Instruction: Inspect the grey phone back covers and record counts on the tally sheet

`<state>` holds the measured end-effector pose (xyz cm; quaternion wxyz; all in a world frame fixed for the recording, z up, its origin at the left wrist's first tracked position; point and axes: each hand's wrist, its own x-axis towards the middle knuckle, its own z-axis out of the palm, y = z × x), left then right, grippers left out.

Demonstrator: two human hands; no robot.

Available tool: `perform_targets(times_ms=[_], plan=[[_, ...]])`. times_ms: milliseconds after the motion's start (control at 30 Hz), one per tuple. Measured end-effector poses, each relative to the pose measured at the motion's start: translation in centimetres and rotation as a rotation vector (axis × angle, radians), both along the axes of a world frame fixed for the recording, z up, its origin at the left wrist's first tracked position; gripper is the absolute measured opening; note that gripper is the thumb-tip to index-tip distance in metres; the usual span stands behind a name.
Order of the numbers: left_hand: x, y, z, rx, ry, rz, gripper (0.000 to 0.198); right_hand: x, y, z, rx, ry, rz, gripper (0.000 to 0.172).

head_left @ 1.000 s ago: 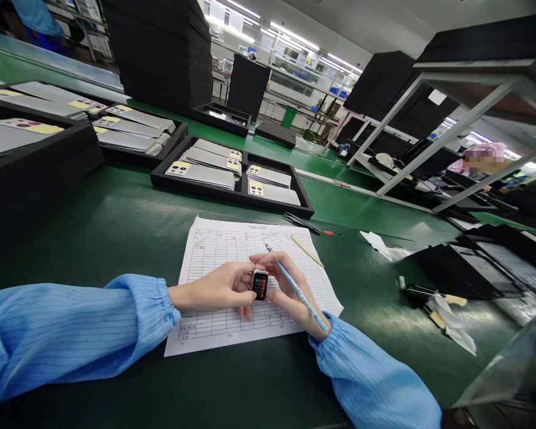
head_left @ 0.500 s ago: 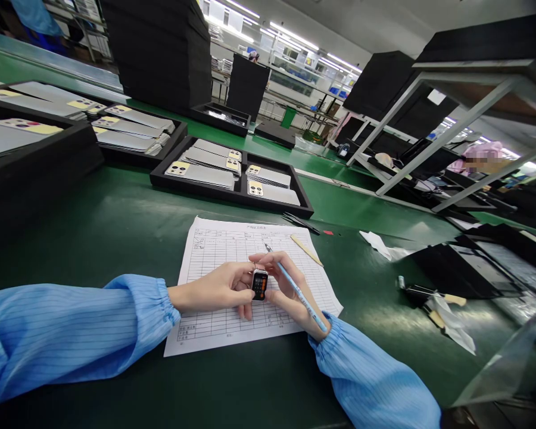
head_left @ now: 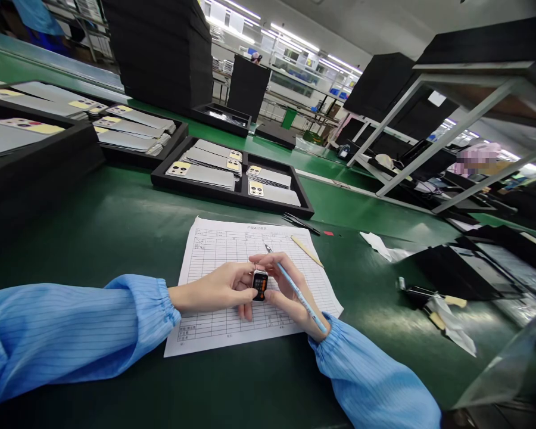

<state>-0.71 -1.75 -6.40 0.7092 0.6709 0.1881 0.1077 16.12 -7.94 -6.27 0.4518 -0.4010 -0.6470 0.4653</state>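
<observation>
A small smartwatch (head_left: 259, 285) with a lit screen of dark and orange keys is held between both hands above a printed form (head_left: 214, 328). My left hand (head_left: 226, 288) grips it from the left, its thumb at the lower left edge of the screen. From the right, the fingers and thumb of my right hand (head_left: 290, 289) close around the watch. A light blue pen (head_left: 301, 298) also rests in my right hand, its tip pointing up and away over the paper. Blue elastic-cuffed sleeves cover both forearms.
Behind the form lies a black divided tray (head_left: 232, 193) of phone-shaped plates, with tweezers (head_left: 301, 223) near it. More trays stand left. A yellow strip (head_left: 307, 250) lies on the form. Right are wrappings (head_left: 451, 325) and a metal-framed stand (head_left: 402, 137); a person is partly visible beyond it.
My left thumb has shifted slightly to the right over the lower edge of the watch screen. Both hands otherwise keep their places.
</observation>
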Motion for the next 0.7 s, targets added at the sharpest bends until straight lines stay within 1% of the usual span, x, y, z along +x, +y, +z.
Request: perform_targets(times_ms=[433,567,700], plan=[[-0.06,0.08,0.06,-0.012,-0.025,-0.012,0.031,0.06,0.05,-0.24,0.006,-0.004,-0.018,0.028],[-0.07,0.04,0.05,-0.010,-0.015,-0.005,0.030,0.00,0.01,-0.09,-0.017,-0.011,-0.017,0.027],[-0.05,-0.05,0.06,-0.010,0.007,0.001,0.027,-0.04,0.03,-0.11,-0.006,-0.004,-0.014,0.028]])
